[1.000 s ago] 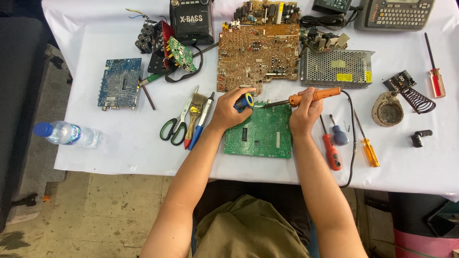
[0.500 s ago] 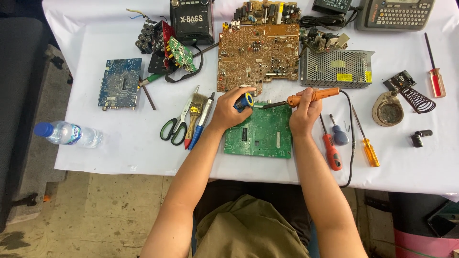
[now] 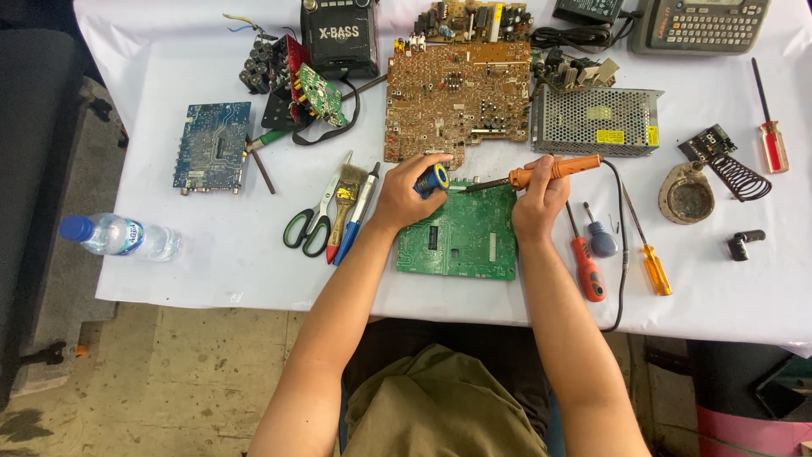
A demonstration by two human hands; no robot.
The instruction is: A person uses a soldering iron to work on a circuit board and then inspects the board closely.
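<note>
Left hand [image 3: 404,196] fingers grip blue-yellow tool [image 3: 434,178]; right hand [image 3: 538,196] fingers wrap orange soldering iron [image 3: 541,172], tip between both hands, over green circuit board [image 3: 461,239] below fingers.

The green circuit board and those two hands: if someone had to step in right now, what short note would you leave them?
Left hand: holds a blue and yellow tool at the top edge of the green circuit board.
Right hand: grips the orange soldering iron, tip pointing left at the board's top edge, near the blue tool.
The board lies flat on the white table, between both hands.
Done: cannot tell which joints are worked.
Left: cannot tell.
</note>
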